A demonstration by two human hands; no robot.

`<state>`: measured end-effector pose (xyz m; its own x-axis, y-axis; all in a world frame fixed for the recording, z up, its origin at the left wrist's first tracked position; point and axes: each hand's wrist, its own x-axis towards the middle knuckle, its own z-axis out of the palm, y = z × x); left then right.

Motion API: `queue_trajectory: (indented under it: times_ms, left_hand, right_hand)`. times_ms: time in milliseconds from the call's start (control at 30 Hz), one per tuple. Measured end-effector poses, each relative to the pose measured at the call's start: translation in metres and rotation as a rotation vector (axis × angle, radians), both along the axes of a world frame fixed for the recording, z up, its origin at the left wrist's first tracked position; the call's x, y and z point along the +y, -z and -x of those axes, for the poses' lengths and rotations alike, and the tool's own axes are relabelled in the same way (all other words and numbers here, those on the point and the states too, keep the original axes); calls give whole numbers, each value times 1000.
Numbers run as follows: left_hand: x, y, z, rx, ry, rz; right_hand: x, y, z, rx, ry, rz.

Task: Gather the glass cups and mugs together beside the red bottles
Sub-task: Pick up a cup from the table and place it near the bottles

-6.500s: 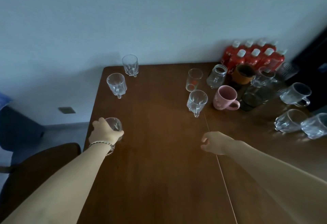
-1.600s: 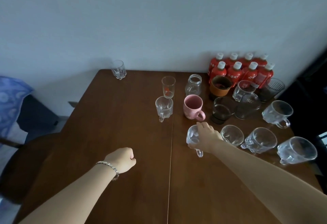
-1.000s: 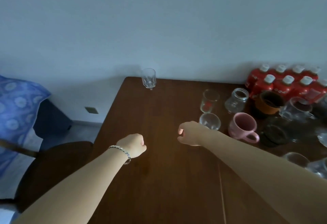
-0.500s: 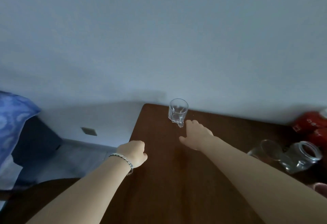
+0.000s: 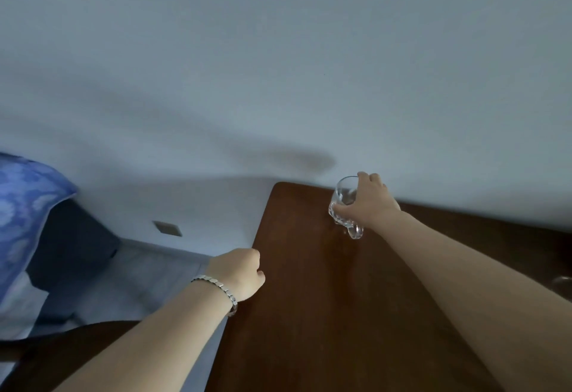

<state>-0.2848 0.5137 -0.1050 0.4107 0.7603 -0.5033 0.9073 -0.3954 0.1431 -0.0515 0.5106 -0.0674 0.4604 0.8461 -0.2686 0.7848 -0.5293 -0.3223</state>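
Observation:
A clear glass mug [image 5: 344, 201] with a handle stands near the far left corner of the brown wooden table [image 5: 309, 298], close to the wall. My right hand [image 5: 370, 203] is wrapped around its right side, fingers over the rim and thumb low on the front. My left hand [image 5: 240, 272] is a loose fist with a metal bracelet on the wrist, hovering at the table's left edge and holding nothing. The red bottles and the other cups are out of view, except the rim of one glass [image 5: 561, 283] at the right edge.
A pale wall [image 5: 278, 66] rises right behind the table. Left of the table the floor drops away, with a blue patterned cloth [image 5: 21, 215] over dark furniture, a wall socket [image 5: 167, 228] and a dark chair [image 5: 71, 348] at the lower left.
My right hand has reached forward from just short of the glass mug and closed around it. The view has swung further left, so the bottles and jar have left the frame. My left hand stays fisted.

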Motion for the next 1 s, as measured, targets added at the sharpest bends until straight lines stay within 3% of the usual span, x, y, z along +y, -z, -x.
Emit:
queue_trajectory:
  times_ms: [333,667,1000]
  left_hand:
    - [-51,-42,-6,-38,23,12]
    - [-198,-81,-34,-156,3,169]
    - [-347,-88,-77,-112,0,183]
  right_hand:
    - [-112,-30,1,88,-2,82]
    - [-309,-69,-5,93,-88,160]
    - [-476,-74,-54,116,-118,134]
